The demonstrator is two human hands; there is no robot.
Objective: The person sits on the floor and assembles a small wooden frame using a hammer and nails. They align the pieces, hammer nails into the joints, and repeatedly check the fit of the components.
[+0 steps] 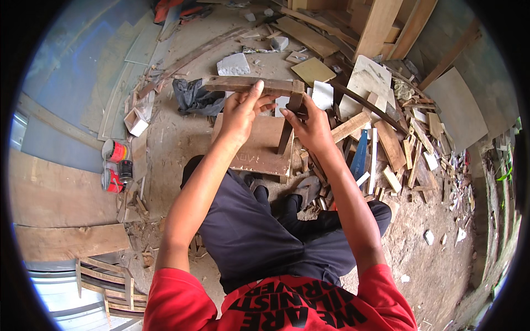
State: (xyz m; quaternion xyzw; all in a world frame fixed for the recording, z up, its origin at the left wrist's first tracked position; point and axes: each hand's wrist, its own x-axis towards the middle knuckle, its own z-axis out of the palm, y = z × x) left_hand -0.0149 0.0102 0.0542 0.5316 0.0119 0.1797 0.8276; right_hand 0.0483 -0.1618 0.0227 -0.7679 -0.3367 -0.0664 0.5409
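Observation:
I hold a dark wooden piece made of a horizontal bar (237, 84) joined to a downward leg (287, 132) in front of me. My left hand (243, 113) grips the bar from below, its thumb raised against the bar's top edge. My right hand (312, 127) clasps the joint where the leg meets the bar. The leg's lower end rests near a flat brown board (256, 149) lying on the ground between my knees.
A heap of wood offcuts (397, 149) and planks lies to the right, with a blue strip (359, 157) among them. A black plastic bag (196, 96) and white stone chunks (233, 65) lie beyond. Red cans (115, 165) stand at left by large boards.

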